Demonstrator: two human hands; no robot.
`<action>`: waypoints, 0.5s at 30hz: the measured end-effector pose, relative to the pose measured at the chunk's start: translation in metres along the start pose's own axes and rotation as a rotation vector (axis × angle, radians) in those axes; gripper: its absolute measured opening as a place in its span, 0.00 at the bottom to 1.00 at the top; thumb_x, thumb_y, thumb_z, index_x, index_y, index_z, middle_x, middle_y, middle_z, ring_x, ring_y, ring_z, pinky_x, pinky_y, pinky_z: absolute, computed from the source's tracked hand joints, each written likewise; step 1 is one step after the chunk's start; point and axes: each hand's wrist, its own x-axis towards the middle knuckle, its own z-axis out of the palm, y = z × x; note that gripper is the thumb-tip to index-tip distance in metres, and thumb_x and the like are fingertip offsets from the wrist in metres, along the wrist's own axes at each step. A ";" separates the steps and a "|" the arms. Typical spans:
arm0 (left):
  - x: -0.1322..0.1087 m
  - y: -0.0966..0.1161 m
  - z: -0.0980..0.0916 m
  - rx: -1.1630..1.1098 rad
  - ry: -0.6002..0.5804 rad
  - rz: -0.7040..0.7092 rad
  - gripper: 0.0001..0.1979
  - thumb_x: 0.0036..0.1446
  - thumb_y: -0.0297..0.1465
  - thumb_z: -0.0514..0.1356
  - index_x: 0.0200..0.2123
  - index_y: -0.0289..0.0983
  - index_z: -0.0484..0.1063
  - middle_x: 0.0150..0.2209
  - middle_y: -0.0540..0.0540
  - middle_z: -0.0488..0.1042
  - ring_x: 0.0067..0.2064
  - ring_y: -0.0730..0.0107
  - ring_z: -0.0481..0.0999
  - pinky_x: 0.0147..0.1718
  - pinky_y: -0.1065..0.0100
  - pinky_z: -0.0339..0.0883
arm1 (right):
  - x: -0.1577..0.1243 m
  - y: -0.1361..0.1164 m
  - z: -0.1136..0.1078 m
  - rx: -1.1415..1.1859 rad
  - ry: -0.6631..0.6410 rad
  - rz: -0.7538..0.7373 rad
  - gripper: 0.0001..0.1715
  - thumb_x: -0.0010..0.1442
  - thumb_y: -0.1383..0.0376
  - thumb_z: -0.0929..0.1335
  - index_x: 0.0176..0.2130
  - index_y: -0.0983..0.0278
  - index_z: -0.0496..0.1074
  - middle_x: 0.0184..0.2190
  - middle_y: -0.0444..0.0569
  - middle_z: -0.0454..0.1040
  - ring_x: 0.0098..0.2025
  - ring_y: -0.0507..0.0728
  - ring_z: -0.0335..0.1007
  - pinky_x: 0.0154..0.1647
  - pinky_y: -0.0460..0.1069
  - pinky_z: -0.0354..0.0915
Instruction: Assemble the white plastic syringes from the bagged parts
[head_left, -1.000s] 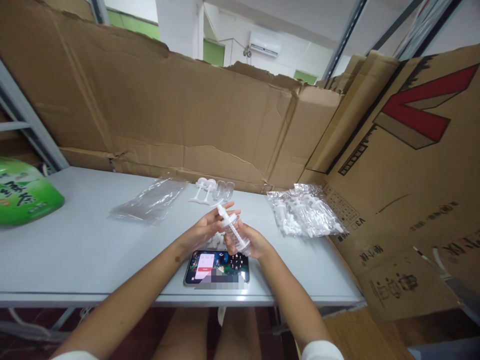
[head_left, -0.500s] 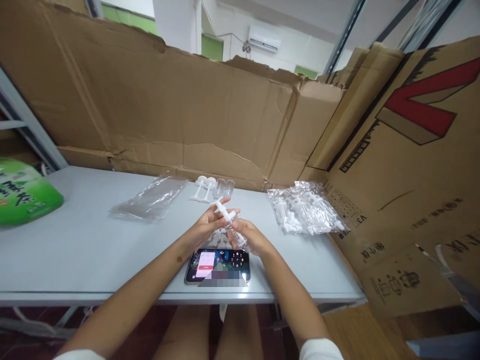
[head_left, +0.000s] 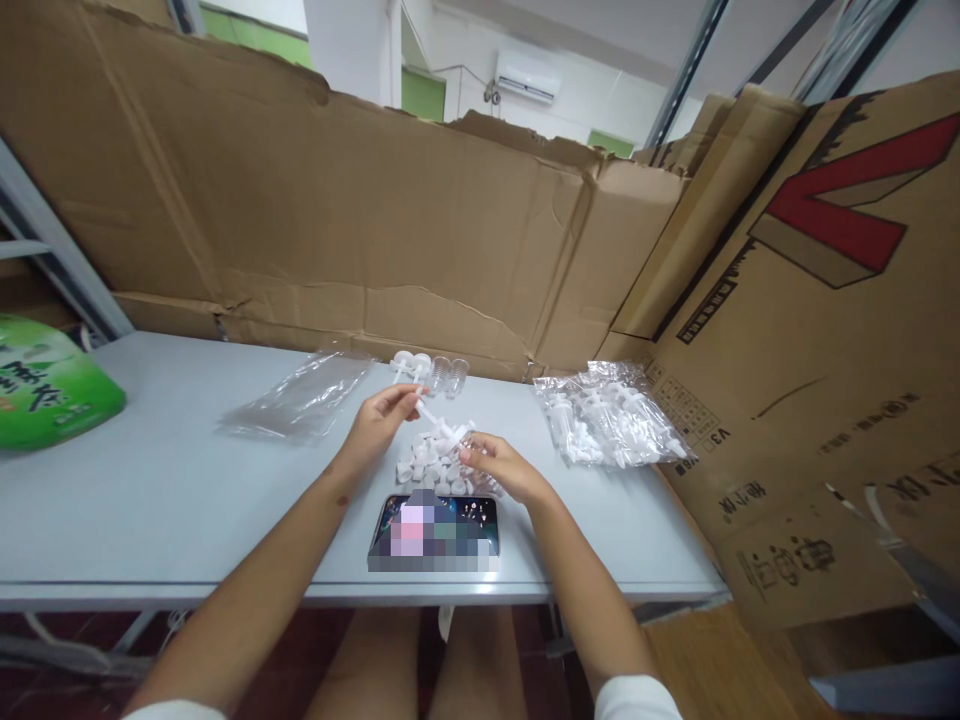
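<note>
My left hand point(head_left: 384, 425) pinches the outer end of a white plunger point(head_left: 429, 410) with its thumb and fingers. The plunger slants down to the right, its lower end at a clear plastic syringe barrel point(head_left: 469, 456). My right hand point(head_left: 501, 465) is closed around that barrel and partly hides it. Below both hands lies a pile of small white plastic caps point(head_left: 424, 460). Just behind my left hand are more white plungers point(head_left: 411, 362) and clear ribbed barrels point(head_left: 450, 376), lying side by side.
A phone point(head_left: 433, 535) lies near the table's front edge. Clear bags of white syringe parts point(head_left: 611, 420) rest at the right, a flat clear bag point(head_left: 300, 400) at the left. A green package point(head_left: 56, 385) stands far left. Cardboard walls point(head_left: 390, 230) rise behind and at the right.
My left hand has moved left and up to the plunger's end, and the plunger now extends further from the barrel. The pile of caps shows more than before.
</note>
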 end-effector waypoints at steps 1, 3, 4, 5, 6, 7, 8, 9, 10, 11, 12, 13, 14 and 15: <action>0.002 -0.002 -0.003 -0.024 0.082 0.043 0.17 0.48 0.41 0.59 0.37 0.35 0.73 0.29 0.48 0.72 0.29 0.74 0.67 0.34 0.71 0.63 | -0.001 -0.001 -0.001 -0.018 0.007 0.012 0.18 0.46 0.54 0.70 0.32 0.66 0.71 0.25 0.42 0.67 0.24 0.47 0.60 0.25 0.43 0.56; 0.007 -0.005 -0.011 -0.081 0.220 0.104 0.17 0.50 0.40 0.58 0.38 0.35 0.72 0.27 0.50 0.70 0.28 0.76 0.67 0.33 0.72 0.62 | -0.002 -0.003 -0.005 -0.039 0.016 0.043 0.20 0.45 0.53 0.70 0.32 0.65 0.70 0.22 0.41 0.65 0.22 0.47 0.58 0.23 0.43 0.55; 0.010 -0.007 -0.014 -0.105 0.274 0.120 0.17 0.50 0.40 0.58 0.38 0.35 0.72 0.27 0.50 0.70 0.27 0.77 0.66 0.33 0.73 0.62 | -0.002 -0.003 -0.007 -0.041 0.026 0.058 0.20 0.45 0.52 0.70 0.32 0.66 0.70 0.21 0.41 0.64 0.22 0.47 0.58 0.22 0.43 0.55; 0.012 -0.008 -0.017 -0.121 0.320 0.130 0.17 0.49 0.40 0.59 0.38 0.35 0.71 0.28 0.50 0.70 0.27 0.77 0.67 0.33 0.73 0.63 | -0.002 -0.004 -0.009 -0.039 0.043 0.067 0.21 0.45 0.52 0.70 0.32 0.66 0.70 0.20 0.40 0.63 0.21 0.48 0.57 0.22 0.43 0.54; 0.013 -0.009 -0.019 -0.123 0.351 0.135 0.17 0.49 0.40 0.59 0.38 0.35 0.71 0.30 0.49 0.71 0.27 0.78 0.67 0.33 0.73 0.63 | -0.002 -0.004 -0.012 -0.030 0.072 0.069 0.21 0.45 0.51 0.70 0.32 0.66 0.69 0.20 0.40 0.63 0.22 0.48 0.57 0.21 0.43 0.54; 0.014 -0.010 -0.019 -0.113 0.368 0.140 0.17 0.49 0.40 0.59 0.39 0.35 0.70 0.32 0.48 0.71 0.27 0.77 0.68 0.33 0.72 0.63 | -0.001 -0.004 -0.014 -0.017 0.110 0.065 0.21 0.45 0.51 0.70 0.32 0.65 0.69 0.20 0.41 0.63 0.22 0.48 0.57 0.21 0.43 0.54; 0.013 -0.010 -0.019 -0.092 0.367 0.148 0.17 0.48 0.40 0.59 0.39 0.35 0.70 0.34 0.48 0.71 0.28 0.77 0.69 0.34 0.71 0.64 | -0.001 -0.004 -0.016 -0.001 0.153 0.061 0.22 0.45 0.51 0.70 0.32 0.65 0.69 0.21 0.41 0.63 0.22 0.48 0.57 0.22 0.44 0.54; 0.013 -0.010 -0.017 -0.057 0.349 0.165 0.16 0.48 0.39 0.59 0.39 0.36 0.69 0.35 0.47 0.71 0.30 0.75 0.70 0.35 0.70 0.64 | 0.000 -0.004 -0.018 0.016 0.193 0.053 0.22 0.45 0.50 0.70 0.32 0.65 0.68 0.21 0.41 0.63 0.22 0.48 0.56 0.22 0.44 0.53; 0.012 -0.011 -0.015 -0.010 0.322 0.196 0.15 0.48 0.38 0.59 0.38 0.36 0.69 0.36 0.47 0.71 0.32 0.73 0.71 0.36 0.69 0.64 | 0.001 -0.003 -0.019 0.032 0.227 0.042 0.22 0.44 0.50 0.70 0.32 0.65 0.68 0.21 0.41 0.63 0.22 0.48 0.56 0.22 0.44 0.53; 0.011 -0.011 -0.013 0.050 0.293 0.242 0.14 0.49 0.37 0.60 0.37 0.36 0.69 0.37 0.47 0.71 0.35 0.71 0.72 0.38 0.68 0.64 | 0.001 -0.003 -0.021 0.045 0.252 0.033 0.23 0.44 0.50 0.70 0.32 0.65 0.67 0.21 0.41 0.63 0.22 0.48 0.56 0.22 0.44 0.53; 0.009 -0.011 -0.011 0.118 0.263 0.296 0.12 0.49 0.36 0.60 0.36 0.36 0.69 0.37 0.47 0.70 0.37 0.70 0.71 0.40 0.68 0.64 | 0.002 -0.003 -0.021 0.057 0.267 0.025 0.23 0.44 0.50 0.70 0.32 0.65 0.67 0.21 0.41 0.63 0.22 0.48 0.56 0.22 0.44 0.53; 0.008 -0.011 -0.009 0.193 0.232 0.351 0.10 0.50 0.35 0.59 0.34 0.36 0.69 0.36 0.47 0.70 0.39 0.68 0.71 0.41 0.67 0.64 | 0.002 -0.003 -0.022 0.065 0.277 0.016 0.23 0.44 0.50 0.70 0.32 0.65 0.67 0.22 0.41 0.63 0.22 0.48 0.56 0.22 0.44 0.52; 0.007 -0.011 -0.008 0.271 0.200 0.400 0.08 0.50 0.34 0.59 0.33 0.37 0.70 0.36 0.47 0.69 0.40 0.68 0.70 0.42 0.67 0.63 | 0.003 -0.003 -0.022 0.069 0.280 0.008 0.23 0.44 0.50 0.70 0.32 0.65 0.67 0.22 0.41 0.63 0.22 0.48 0.56 0.21 0.44 0.52; 0.006 -0.012 -0.008 0.344 0.165 0.439 0.07 0.51 0.34 0.58 0.32 0.37 0.70 0.36 0.47 0.69 0.41 0.67 0.69 0.42 0.66 0.63 | 0.003 -0.003 -0.021 0.069 0.279 0.004 0.22 0.45 0.50 0.69 0.32 0.65 0.67 0.22 0.41 0.62 0.22 0.48 0.56 0.21 0.44 0.52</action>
